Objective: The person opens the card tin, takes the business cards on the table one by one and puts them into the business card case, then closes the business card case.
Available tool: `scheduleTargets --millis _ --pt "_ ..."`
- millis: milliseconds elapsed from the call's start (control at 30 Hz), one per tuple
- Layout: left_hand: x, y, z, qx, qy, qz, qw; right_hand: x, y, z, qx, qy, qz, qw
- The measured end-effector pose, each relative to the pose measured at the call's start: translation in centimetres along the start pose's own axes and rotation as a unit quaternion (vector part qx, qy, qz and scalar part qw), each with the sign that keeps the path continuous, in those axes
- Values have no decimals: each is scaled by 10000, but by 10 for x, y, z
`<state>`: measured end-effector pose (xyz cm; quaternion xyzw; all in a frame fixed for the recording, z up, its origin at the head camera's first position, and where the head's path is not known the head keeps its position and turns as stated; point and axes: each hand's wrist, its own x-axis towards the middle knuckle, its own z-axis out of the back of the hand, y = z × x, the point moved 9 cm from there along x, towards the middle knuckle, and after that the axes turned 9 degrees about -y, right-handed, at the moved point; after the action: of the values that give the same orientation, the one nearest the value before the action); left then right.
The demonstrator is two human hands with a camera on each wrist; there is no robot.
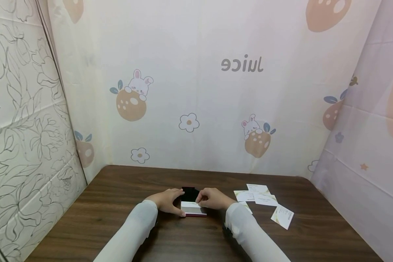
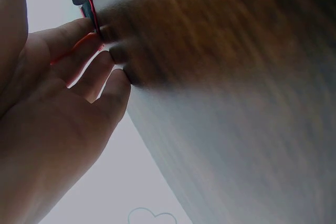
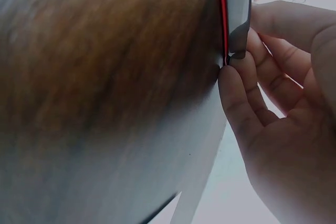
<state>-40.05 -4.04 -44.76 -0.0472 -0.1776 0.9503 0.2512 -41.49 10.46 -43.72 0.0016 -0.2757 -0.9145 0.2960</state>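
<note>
Red-edged, probably light and stiff, our case (image 1: 192, 210) suits edge holds, left hand (image 1: 165, 201) gripping it, right hand (image 1: 215, 199) opposite pinching a card (image 1: 189, 205).

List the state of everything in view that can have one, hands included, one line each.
Red-edged card case: open, its black lid on the far side.
White card: at the open case; how far in, unclear.
Loose business cards: spread on the wood-grain table, some overlapping.
Left hand: at the case's left side, fingers spread from thumb.
Right hand: fingers curled at the white card; pinching unclear.
</note>
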Motion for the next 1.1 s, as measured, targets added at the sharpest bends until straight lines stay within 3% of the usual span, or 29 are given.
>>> scheduleTargets --millis 433,800,1100 --pt "0 1 -1 -77 4 10 10000 -8 3 6 25 -50 84 9999" --pt "-3 -2 0 -91 20 -40 9999 -39 -22 43 -115 -357 -236 9990" --pt "-3 -2 1 -119 47 -26 9999 -69 -50 69 -515 -333 -89 9981"
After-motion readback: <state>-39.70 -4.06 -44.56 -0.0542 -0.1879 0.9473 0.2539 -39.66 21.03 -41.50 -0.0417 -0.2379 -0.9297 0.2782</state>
